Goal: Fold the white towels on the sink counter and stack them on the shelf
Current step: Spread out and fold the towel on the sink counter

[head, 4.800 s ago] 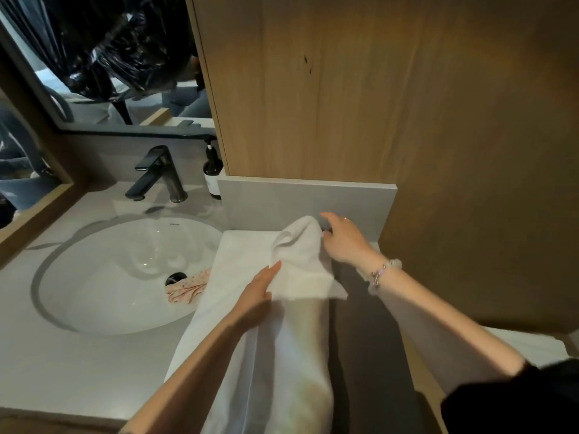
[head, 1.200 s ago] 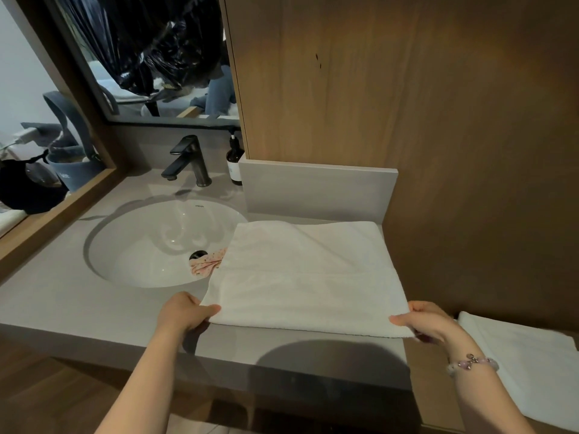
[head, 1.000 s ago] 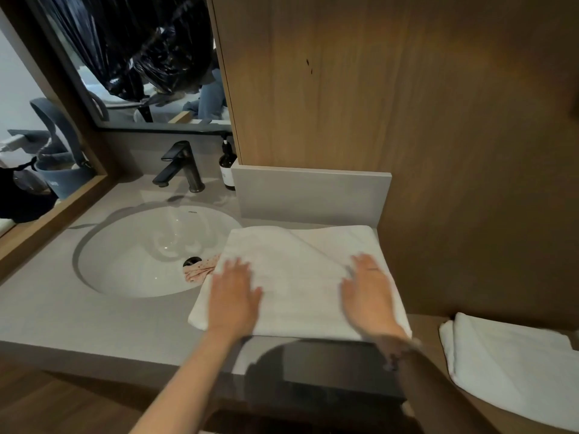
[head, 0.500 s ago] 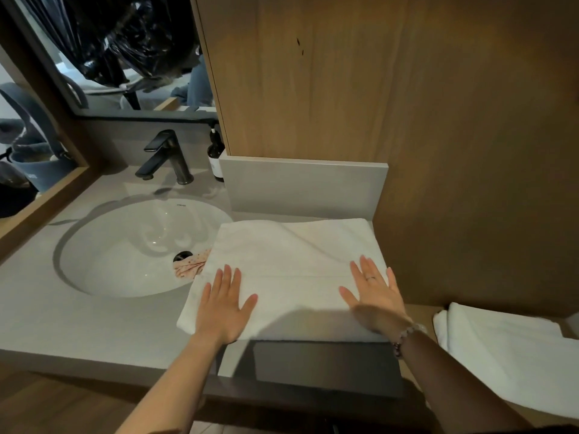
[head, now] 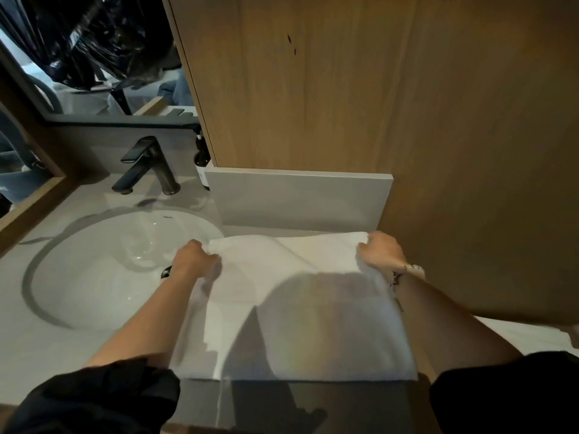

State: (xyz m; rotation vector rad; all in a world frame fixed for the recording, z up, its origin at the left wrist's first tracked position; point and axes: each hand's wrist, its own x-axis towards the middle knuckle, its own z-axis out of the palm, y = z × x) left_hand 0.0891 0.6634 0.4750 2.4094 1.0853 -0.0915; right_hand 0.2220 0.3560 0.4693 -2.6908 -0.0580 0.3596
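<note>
A white towel (head: 297, 308) is laid flat on the bench (head: 47, 355), folded in layers — its far corners are gripped. A second towel (head: 532, 335) is seen apart, rightward.

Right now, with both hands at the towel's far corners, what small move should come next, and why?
Probably lift the far edge and bring it toward the near edge, folding the towel in half. The left hand and right hand each grip a far corner, and the towel lies flat on the counter.
</note>
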